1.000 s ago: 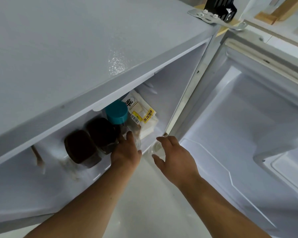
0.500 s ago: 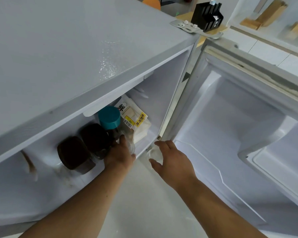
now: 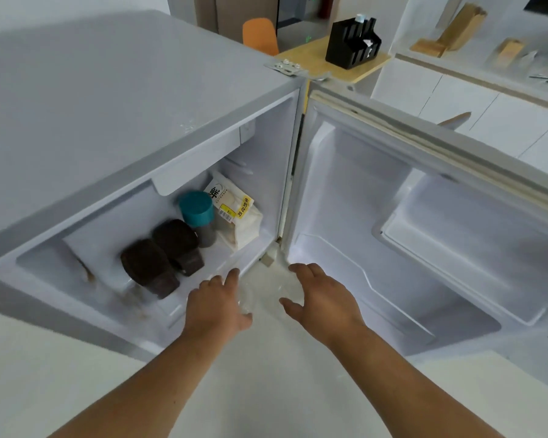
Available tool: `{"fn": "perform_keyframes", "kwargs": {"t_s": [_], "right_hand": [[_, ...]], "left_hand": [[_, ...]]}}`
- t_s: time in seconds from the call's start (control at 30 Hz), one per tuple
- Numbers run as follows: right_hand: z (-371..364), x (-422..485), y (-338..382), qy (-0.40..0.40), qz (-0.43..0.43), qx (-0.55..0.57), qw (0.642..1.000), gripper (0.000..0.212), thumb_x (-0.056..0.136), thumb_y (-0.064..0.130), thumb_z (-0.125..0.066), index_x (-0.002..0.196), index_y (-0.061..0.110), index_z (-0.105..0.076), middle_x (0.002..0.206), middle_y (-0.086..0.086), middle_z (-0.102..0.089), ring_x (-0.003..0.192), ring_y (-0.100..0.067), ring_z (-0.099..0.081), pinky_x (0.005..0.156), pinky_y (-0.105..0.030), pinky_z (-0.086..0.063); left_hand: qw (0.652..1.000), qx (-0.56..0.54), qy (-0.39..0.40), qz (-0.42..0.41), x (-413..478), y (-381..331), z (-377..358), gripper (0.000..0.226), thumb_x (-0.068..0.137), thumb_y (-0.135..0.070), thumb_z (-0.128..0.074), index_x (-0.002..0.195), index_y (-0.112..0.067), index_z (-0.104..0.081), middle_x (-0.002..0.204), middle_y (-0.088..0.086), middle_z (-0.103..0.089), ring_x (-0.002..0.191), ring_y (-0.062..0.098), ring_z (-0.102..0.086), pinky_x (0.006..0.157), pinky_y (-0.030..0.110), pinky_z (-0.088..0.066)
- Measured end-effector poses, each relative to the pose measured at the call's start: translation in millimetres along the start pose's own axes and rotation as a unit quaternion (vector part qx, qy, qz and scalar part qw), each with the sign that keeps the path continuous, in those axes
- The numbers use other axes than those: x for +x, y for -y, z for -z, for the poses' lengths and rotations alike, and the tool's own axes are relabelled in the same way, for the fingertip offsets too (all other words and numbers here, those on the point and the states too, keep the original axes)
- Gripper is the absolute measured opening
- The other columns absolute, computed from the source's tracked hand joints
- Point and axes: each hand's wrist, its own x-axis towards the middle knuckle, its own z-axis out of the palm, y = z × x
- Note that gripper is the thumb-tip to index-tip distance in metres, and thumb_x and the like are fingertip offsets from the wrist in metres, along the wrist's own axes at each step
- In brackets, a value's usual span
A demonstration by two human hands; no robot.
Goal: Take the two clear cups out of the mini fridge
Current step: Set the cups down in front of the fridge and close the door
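Note:
The mini fridge (image 3: 108, 128) stands open, its door (image 3: 424, 172) swung out to the right. My left hand (image 3: 215, 306) is just outside the front of the fridge's shelf and wraps a clear cup (image 3: 246, 300), which shows only faintly beside my fingers. My right hand (image 3: 321, 300) is level with it near the door hinge and grips a second clear cup (image 3: 280, 284), also faint against the white floor. The two cups sit close together between my hands, outside the fridge.
Inside the fridge stand two jars with dark lids (image 3: 149, 270) (image 3: 179, 245), a teal-capped bottle (image 3: 196, 211) and a bread package (image 3: 236, 216). Behind are a black organizer (image 3: 351, 42) on a wooden board and an orange chair (image 3: 260, 34).
Both hands have drawn back out of the fridge toward me. The left hand's cup has left its spot by the teal-capped bottle. The camera view has risen.

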Motion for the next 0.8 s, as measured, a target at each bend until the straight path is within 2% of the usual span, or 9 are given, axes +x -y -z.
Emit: {"fn": "perform_keyframes", "kwargs": {"t_s": [0.17,0.27,0.33,0.43,0.53,0.63,0.7,0.8], "right_hand": [[15.5,-57.5,3.6,-0.009,0.022,-0.005,1.0,0.065,0.088,0.06,-0.061,0.143,0.036,-0.035,0.132,0.008,-0.055,0.09,-0.016,-0.064,0.062,-0.029,-0.044],[21.5,-93.8,12.7,-0.004,0.048,-0.004,0.999,0.067,0.087,0.061,-0.061,0.144,0.035,-0.036,0.132,0.007,-0.057,0.099,-0.018,-0.064,0.069,-0.032,-0.051],[22.7,-112.2,20.8,0.006,0.066,-0.002,0.998,0.068,0.087,0.061,-0.062,0.144,0.035,-0.036,0.132,0.007,-0.058,0.097,-0.019,-0.064,0.07,-0.033,-0.054],[23.7,-132.3,34.2,0.029,0.088,0.005,0.996,0.066,0.089,0.058,-0.063,0.144,0.034,-0.037,0.137,0.006,-0.054,0.096,-0.02,-0.065,0.066,-0.031,-0.048],[22.4,-145.0,49.2,0.036,0.097,0.008,0.995,0.063,0.091,0.053,-0.064,0.145,0.032,-0.039,0.138,0.005,-0.052,0.094,-0.021,-0.064,0.065,-0.03,-0.045],[16.0,-153.3,68.8,0.052,0.112,0.005,0.992,0.062,0.092,0.051,-0.063,0.145,0.032,-0.039,0.14,0.005,-0.051,0.096,-0.021,-0.064,0.07,-0.032,-0.052],[10.2,-153.7,85.3,0.06,0.126,-0.002,0.99,0.061,0.092,0.05,-0.063,0.145,0.033,-0.039,0.14,0.006,-0.051,0.097,-0.02,-0.064,0.071,-0.032,-0.053],[0.1,-146.8,110.9,0.068,0.138,-0.009,0.988,0.062,0.091,0.05,-0.062,0.146,0.033,-0.039,0.141,0.006,-0.051,0.1,-0.02,-0.064,0.073,-0.032,-0.053]], "left_hand": [[0.998,0.039,-0.042,-0.025,-76.4,-11.3,27.1,0.096,0.064,-0.073,-0.068,0.142,-0.025,-0.039,0.12,0.003,-0.067,0.109,0.026,-0.056,0.09,0.042,-0.045],[0.999,0.001,-0.036,-0.021,-124.8,-13.0,34.4,0.101,0.066,-0.07,-0.072,0.147,-0.026,-0.032,0.128,0.004,-0.06,0.111,0.027,-0.057,0.093,0.04,-0.049],[0.998,-0.062,-0.011,-0.006,-151.9,-9.1,33.7,0.105,0.067,-0.066,-0.075,0.15,-0.028,-0.023,0.136,0.004,-0.05,0.109,0.026,-0.061,0.09,0.038,-0.054],[0.993,-0.12,0.011,0.018,-186.6,1.6,35.5,0.109,0.066,-0.064,-0.077,0.151,-0.032,-0.018,0.138,0.002,-0.042,0.108,0.025,-0.064,0.085,0.036,-0.056],[0.991,-0.128,0.007,0.034,-209.9,16.6,37.1,0.11,0.062,-0.063,-0.078,0.15,-0.032,-0.019,0.132,0.0,-0.04,0.103,0.025,-0.064,0.079,0.036,-0.055],[0.99,-0.132,0.012,0.055,-225.8,37.4,38.2,0.102,0.061,-0.061,-0.079,0.142,-0.034,-0.025,0.12,-0.001,-0.037,0.091,0.024,-0.063,0.069,0.032,-0.052],[0.989,-0.128,0.021,0.063,-231.5,55.1,37.4,0.095,0.061,-0.062,-0.078,0.137,-0.032,-0.029,0.117,0.0,-0.036,0.09,0.024,-0.063,0.069,0.032,-0.054],[0.989,-0.128,0.038,0.071,-233.9,84.0,33.7,0.093,0.061,-0.065,-0.074,0.135,-0.027,-0.031,0.122,0.002,-0.037,0.093,0.024,-0.063,0.07,0.031,-0.05]]}}
